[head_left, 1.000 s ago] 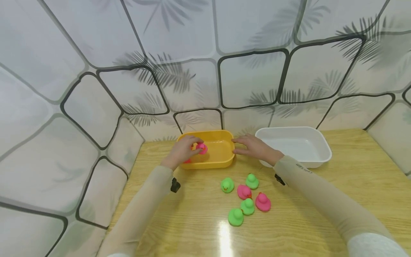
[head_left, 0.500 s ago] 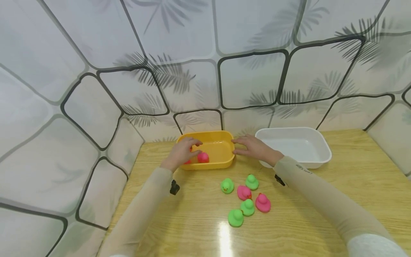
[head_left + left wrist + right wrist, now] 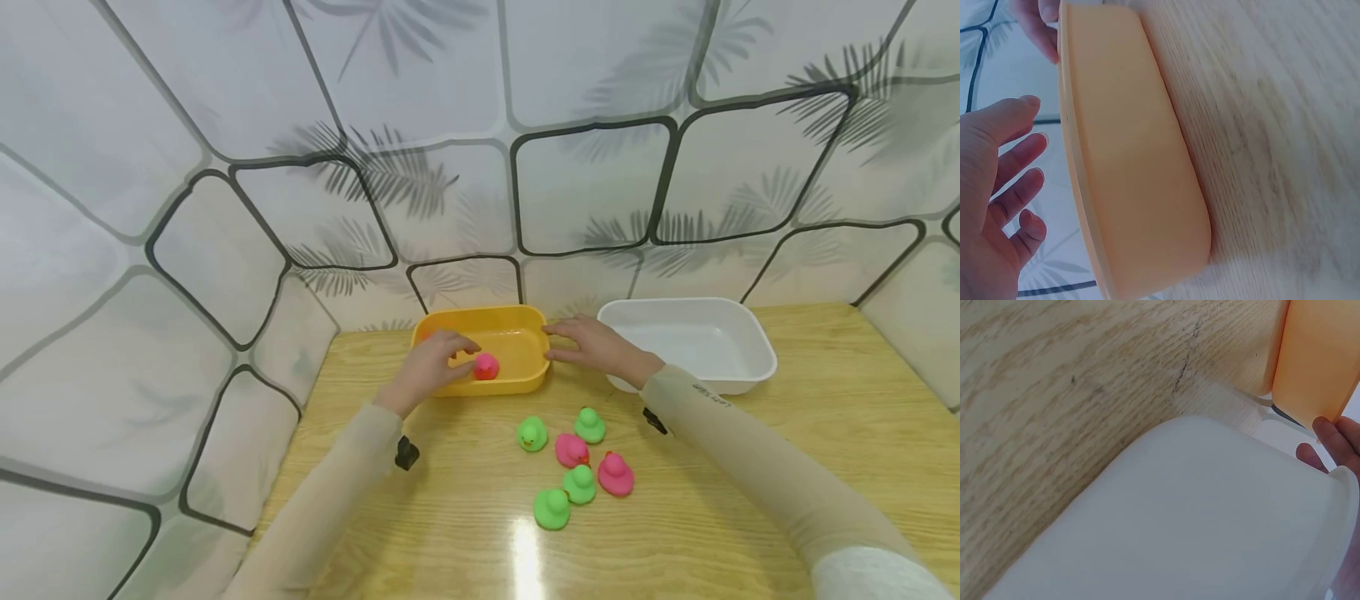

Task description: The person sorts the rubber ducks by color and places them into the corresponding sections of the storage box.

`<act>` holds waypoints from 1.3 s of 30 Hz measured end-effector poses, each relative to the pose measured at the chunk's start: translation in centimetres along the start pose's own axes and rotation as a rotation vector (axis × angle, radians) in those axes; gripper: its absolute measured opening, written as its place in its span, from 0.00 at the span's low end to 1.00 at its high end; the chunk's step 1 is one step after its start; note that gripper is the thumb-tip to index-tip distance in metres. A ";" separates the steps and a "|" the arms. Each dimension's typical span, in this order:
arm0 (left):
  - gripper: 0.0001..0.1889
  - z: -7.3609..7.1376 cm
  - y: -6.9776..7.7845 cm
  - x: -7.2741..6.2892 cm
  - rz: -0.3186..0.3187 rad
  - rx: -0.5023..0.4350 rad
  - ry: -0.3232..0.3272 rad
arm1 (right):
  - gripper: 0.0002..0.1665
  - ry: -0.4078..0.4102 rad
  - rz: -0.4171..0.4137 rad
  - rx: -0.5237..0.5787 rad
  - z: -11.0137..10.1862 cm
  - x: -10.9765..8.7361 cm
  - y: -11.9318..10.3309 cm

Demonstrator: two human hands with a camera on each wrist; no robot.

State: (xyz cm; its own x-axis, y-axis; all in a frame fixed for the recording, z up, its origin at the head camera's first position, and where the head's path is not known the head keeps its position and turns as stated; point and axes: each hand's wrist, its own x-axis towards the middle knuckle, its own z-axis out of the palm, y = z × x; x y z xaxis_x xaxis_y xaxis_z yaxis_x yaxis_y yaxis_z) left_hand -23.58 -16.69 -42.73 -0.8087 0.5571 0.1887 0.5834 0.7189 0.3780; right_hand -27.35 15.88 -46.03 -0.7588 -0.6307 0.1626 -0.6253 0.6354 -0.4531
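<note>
My left hand [image 3: 429,368] hovers over the left part of a yellow-orange plastic tub [image 3: 517,346], its fingers relaxed and holding nothing. In the left wrist view that hand [image 3: 991,181] stands beside the tub's rim [image 3: 1072,137], with an empty gap between thumb and fingers. A pink rubber duck [image 3: 486,367] lies in the tub just right of the thumb; my hand covers the tub's left end. With extended fingers, my right hand [image 3: 600,346] touches the tub's right end, also seen in the right wrist view, where fingertips [image 3: 1329,434] meet the orange wall [image 3: 1316,356].
A white tub [image 3: 690,333] stands to the right, under my right forearm's side. In front lie several rubber ducks, among them a green duck [image 3: 552,508] and a pink duck [image 3: 616,474]. A patterned wall [image 3: 585,192] rises behind the wooden table [image 3: 450,500].
My left hand has let go of the pink duck, which dropped into the orange tub and now sits slightly farther right. The left hand shifted slightly nearer; the right hand stayed put.
</note>
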 end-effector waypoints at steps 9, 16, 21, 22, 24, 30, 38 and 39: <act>0.13 0.4 1.6 -0.5 0.082 -0.010 0.011 | 0.32 0.000 -0.001 -0.003 -0.2 -0.1 -0.3; 0.14 1.2 3.2 -0.9 0.142 -0.007 -0.005 | 0.33 -0.005 0.016 -0.003 0.0 -0.1 -0.1; 0.14 1.8 4.6 -1.0 0.208 0.009 -0.001 | 0.33 0.000 0.009 -0.008 0.1 -0.1 0.0; 0.13 2.0 4.8 -1.0 0.226 0.004 0.003 | 0.33 0.001 0.008 -0.006 0.1 -0.1 0.0; 0.13 2.2 5.3 -0.9 0.245 -0.011 0.004 | 0.33 0.000 0.008 -0.003 0.1 -0.1 0.0; 0.16 3.1 6.6 -0.8 0.254 -0.026 -0.040 | 0.32 0.014 0.001 0.001 0.2 -0.1 0.1; 0.16 4.3 8.9 -0.9 0.331 -0.015 -0.134 | 0.32 0.023 -0.006 0.005 0.3 -0.3 0.0; 0.15 4.4 9.1 -0.8 0.339 -0.005 -0.150 | 0.32 0.024 -0.006 0.004 0.3 -0.3 0.0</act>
State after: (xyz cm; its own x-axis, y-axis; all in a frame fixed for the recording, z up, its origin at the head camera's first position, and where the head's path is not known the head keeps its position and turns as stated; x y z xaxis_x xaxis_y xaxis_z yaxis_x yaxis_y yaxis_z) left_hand -17.25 -8.78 -43.47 -0.5492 0.8184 0.1693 0.8157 0.4809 0.3216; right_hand -27.06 15.96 -46.37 -0.7589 -0.6239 0.1865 -0.6295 0.6295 -0.4555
